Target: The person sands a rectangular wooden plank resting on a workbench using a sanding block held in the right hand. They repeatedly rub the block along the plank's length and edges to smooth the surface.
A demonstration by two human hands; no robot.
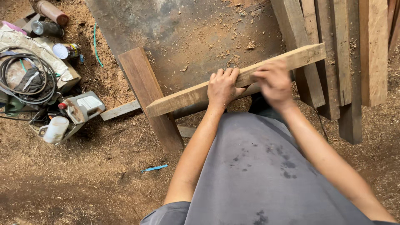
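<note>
A long pale wooden plank [183, 99] lies slantwise across the middle of the view, its far end up at the right. My left hand [223, 86] grips it near the middle, fingers curled over the top edge. My right hand [273, 81] is on the same plank a little further right; it is blurred, so I cannot make out its fingers or whether it holds anything else. Under the plank a darker reddish board [148, 96] runs away from me across a flat dark metal surface [187, 33] strewn with shavings.
Several rough boards [346, 62] lean at the right. At the left lie a power tool [79, 108], a white jug [54, 130], coiled cable [25, 75] and cans [66, 51]. Sawdust covers the floor, with a blue strip [154, 168] on it.
</note>
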